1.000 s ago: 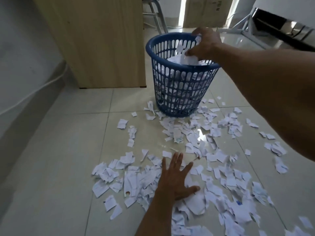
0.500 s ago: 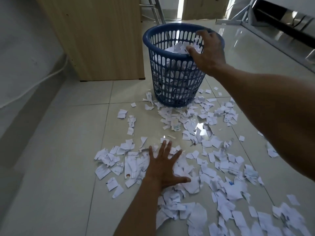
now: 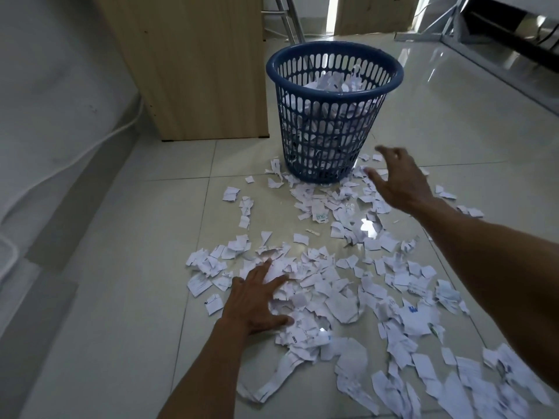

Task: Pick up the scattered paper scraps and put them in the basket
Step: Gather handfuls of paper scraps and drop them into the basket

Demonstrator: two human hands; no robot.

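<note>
Plainly the left hand (image 3: 257, 300) lies flat, fingers spread, on the paper scraps (image 3: 332, 285) strewn across the middle of the floor (image 3: 121, 267), likely to rake them into a heap. The right hand (image 3: 399, 179), fingers apart and holding nothing, hovers over scraps at the foot of the basket (image 3: 326, 140). It stands half full toward the floor's far side, just beside the wooden cabinet (image 3: 193, 71), touching the mess, probably to keep carries short.

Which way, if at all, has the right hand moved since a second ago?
Yes. The right hand has left the opening of the basket and come down and toward the person. It is now open beside the basket's base, above the paper scraps.
</note>
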